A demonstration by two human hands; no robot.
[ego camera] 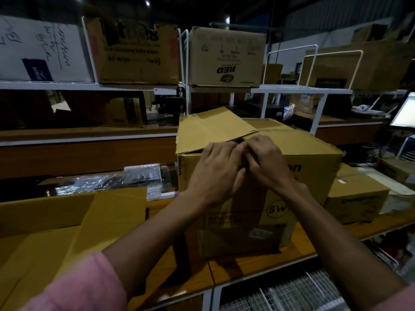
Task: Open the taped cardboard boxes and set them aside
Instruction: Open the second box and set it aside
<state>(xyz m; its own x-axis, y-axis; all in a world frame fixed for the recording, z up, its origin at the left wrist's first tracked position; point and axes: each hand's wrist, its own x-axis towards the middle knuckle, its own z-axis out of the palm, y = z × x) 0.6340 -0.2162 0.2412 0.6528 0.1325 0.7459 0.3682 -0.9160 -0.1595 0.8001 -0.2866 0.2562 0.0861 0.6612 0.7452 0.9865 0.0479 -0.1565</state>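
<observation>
Centre box (258, 187): stands on the wooden worktop (253, 265), near its front edge; the left top flap (211, 129) is lifted, the right one lies flat.
Left hand (215, 171): at the box's near top edge, fingers curled onto the flap seam.
Right hand (267, 162): touching the left hand, fingers curled, pinching at the same seam; what they hold is hidden.
Opened box (67, 232): left of the centre box, flaps up.
Small box (357, 196): just right of it, closed.
Shelf rack (157, 86): behind it, loaded with cartons.
</observation>
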